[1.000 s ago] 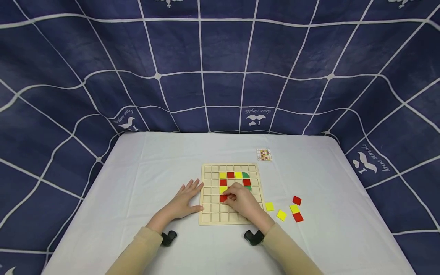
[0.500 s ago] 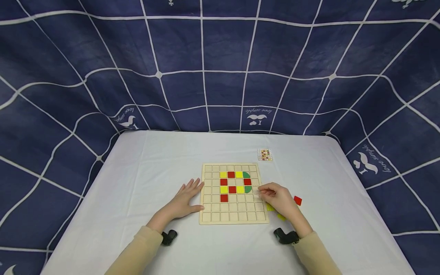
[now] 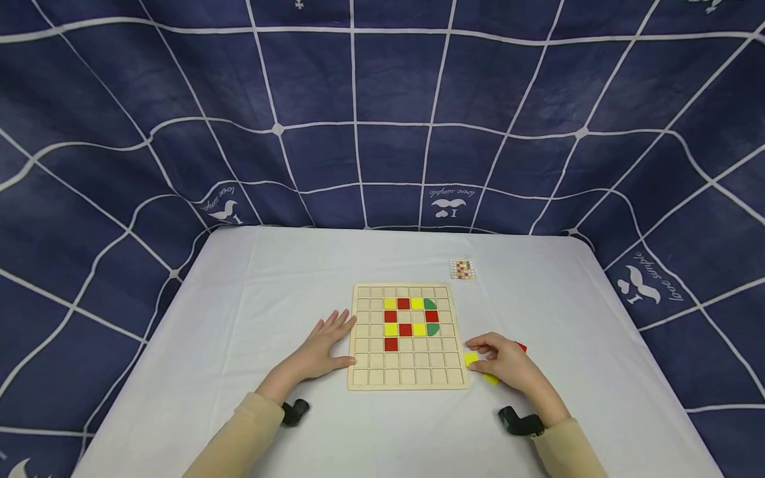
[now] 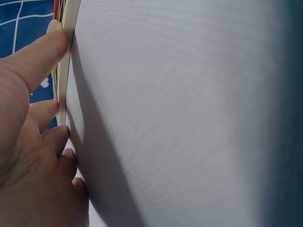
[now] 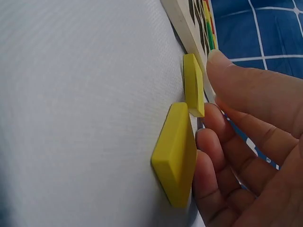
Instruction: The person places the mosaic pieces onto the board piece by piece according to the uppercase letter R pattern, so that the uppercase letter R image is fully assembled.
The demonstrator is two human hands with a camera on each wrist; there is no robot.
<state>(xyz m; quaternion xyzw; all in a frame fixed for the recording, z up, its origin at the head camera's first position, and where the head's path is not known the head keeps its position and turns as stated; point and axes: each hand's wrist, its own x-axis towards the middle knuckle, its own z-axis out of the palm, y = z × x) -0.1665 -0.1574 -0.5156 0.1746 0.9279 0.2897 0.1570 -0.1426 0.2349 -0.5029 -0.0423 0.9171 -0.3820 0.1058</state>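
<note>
A wooden grid board [image 3: 406, 372] lies mid-table with red, yellow and green tiles [image 3: 411, 317] set in its upper rows. My left hand [image 3: 327, 342] lies flat on the cloth, fingers straight, against the board's left edge [image 4: 66, 47]. My right hand [image 3: 502, 362] hovers low over the loose tiles right of the board, fingers loosely curled. Its fingertips [image 5: 208, 142] touch two yellow tiles [image 5: 193, 85] [image 5: 176, 151], which lie flat on the cloth. In the head view these yellow tiles [image 3: 471, 358] [image 3: 490, 379] peek out under the hand. A red tile [image 3: 522, 346] is mostly hidden behind it.
A small pattern card [image 3: 461, 268] lies beyond the board's far right corner. The white tablecloth [image 3: 239, 299] covers the table, with a dark blue grid-patterned backdrop [image 3: 382, 99] all round. Black wrist mounts [image 3: 294, 411] [image 3: 518, 422] sit at both sleeves.
My right hand left the red tile on the board and moved right, off the board, down onto the loose yellow tiles. The left hand has stayed put.
</note>
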